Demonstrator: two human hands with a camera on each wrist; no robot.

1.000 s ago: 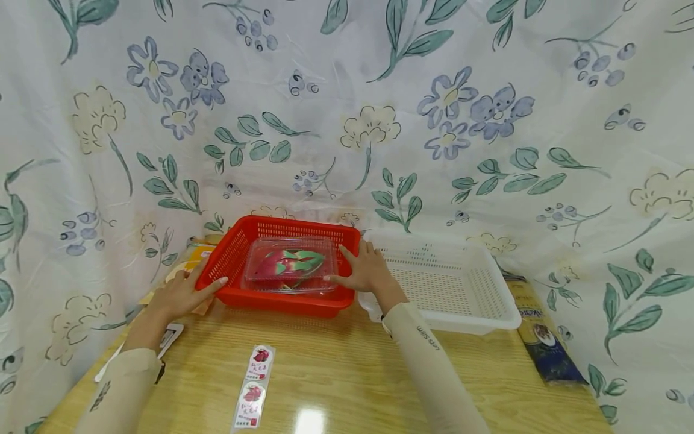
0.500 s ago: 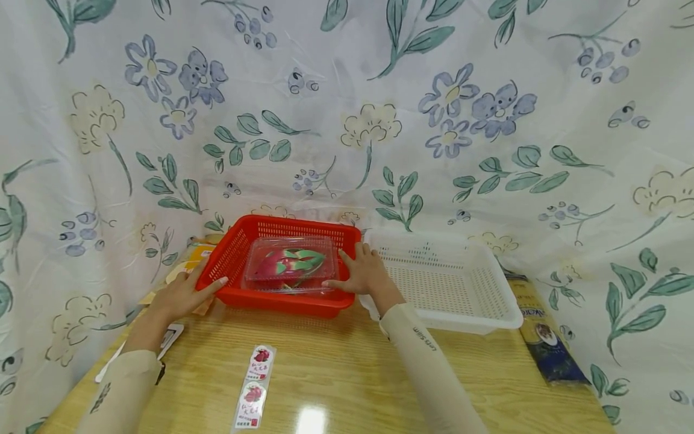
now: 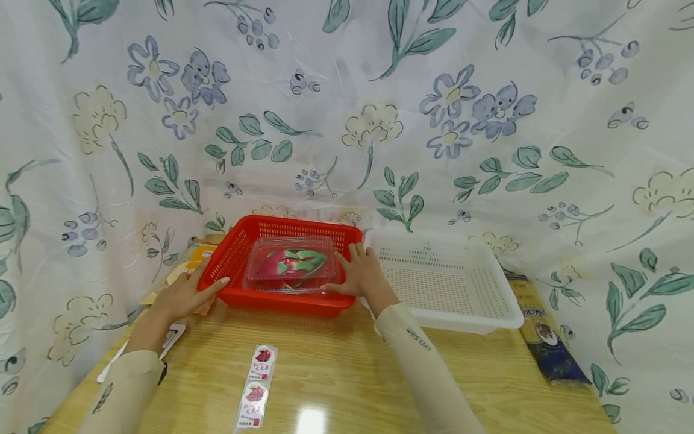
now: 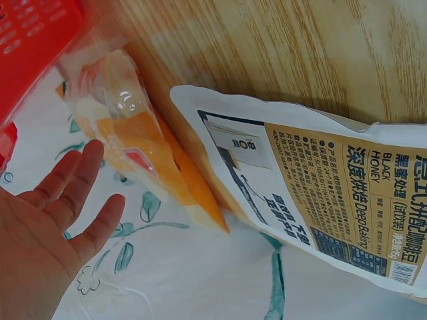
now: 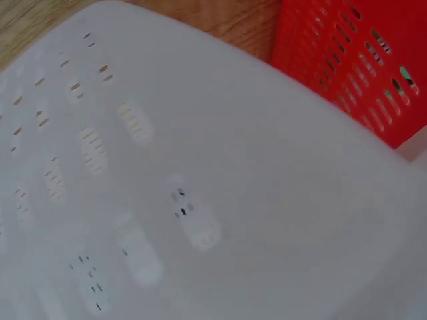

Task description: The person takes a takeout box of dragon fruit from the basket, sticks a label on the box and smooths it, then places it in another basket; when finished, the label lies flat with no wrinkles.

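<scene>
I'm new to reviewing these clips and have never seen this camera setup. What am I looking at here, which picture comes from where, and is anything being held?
There is no machine: a person works with two bare hands. The wide picture comes from a camera on the head, looking forward and down; the two close, partly blurry ones come from cameras on each wrist.

On the wooden table stands a red basket holding a clear plastic box with a pink and green fruit inside. Beside it stands a white basket. A strip of stickers lies near the front, and a dark packet at the far right.

The left hand rests with straight fingers against the red basket's left side. The right hand lies at that basket's right side, its fingers touching the clear box. Neither hand grips anything.

The left wrist view shows a printed pouch and an orange packet beside the basket.
</scene>
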